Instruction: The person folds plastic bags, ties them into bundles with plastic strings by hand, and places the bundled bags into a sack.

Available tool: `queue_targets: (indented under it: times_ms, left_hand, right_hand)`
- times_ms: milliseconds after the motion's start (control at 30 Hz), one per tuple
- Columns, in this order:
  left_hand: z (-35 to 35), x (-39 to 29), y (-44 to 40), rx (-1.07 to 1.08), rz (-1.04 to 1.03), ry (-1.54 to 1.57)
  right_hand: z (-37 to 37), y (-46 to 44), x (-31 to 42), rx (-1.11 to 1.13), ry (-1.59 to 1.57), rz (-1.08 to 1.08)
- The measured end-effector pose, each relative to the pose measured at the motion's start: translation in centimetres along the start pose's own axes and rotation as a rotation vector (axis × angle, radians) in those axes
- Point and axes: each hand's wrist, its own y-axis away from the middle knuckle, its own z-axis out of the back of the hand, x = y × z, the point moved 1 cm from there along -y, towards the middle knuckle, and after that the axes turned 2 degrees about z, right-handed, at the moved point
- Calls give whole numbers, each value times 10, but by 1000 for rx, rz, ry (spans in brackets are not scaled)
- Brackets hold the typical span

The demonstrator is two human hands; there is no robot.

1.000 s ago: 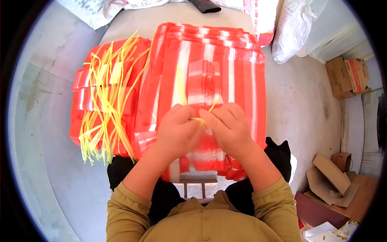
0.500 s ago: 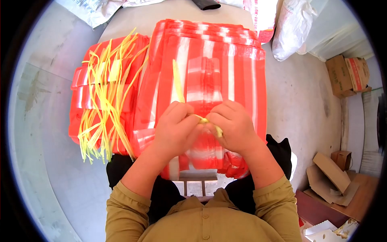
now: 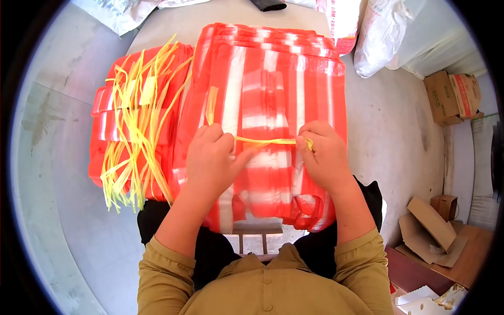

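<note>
A yellow strip (image 3: 268, 141) is stretched taut between my two hands, across a folded red-and-white striped bundle (image 3: 263, 102). My left hand (image 3: 212, 160) is closed on one part of it, thumb pointing right, with a loose end sticking up above the fingers. My right hand (image 3: 324, 155) pinches the other part, a short end showing by the thumb. Underneath lies a wide stack of red-and-white striped plastic bags (image 3: 323, 94). Many loose yellow strips (image 3: 139, 121) lie over a second red stack (image 3: 100, 152) at the left.
White printed sacks (image 3: 380, 39) stand behind at the right, and another (image 3: 118, 13) lies at the back left. A black object (image 3: 269, 4) rests on the table's far edge (image 3: 173, 26). Cardboard boxes (image 3: 443, 100) and an opened carton (image 3: 433, 228) are on the right.
My hands have moved apart, the left one leftward and the right one rightward and up. The yellow strip between them, earlier short and bunched, is now pulled out straight.
</note>
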Motion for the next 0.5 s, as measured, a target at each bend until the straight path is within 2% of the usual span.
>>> queue_targets:
  times_ms: [67, 167, 267, 367, 467, 500]
  left_hand:
    - [-2, -4, 0, 0, 11, -15]
    - [-2, -7, 0, 4, 11, -50]
    - [-4, -7, 0, 20, 6, -59]
    - [-5, -6, 1, 38, 18, -50]
    - [-3, -4, 2, 51, 32, -29]
    - [-3, -3, 2, 56, 36, -21]
  right_hand:
    - [-2, 3, -2, 60, -278, -61]
    - [-13, 2, 9, 88, -581, 10]
    - [-17, -4, 23, 59, -664, 72]
    - [-13, -8, 23, 115, -481, 125]
    - [-17, -7, 17, 137, -217, 2]
    - [-18, -7, 18, 121, -237, -63]
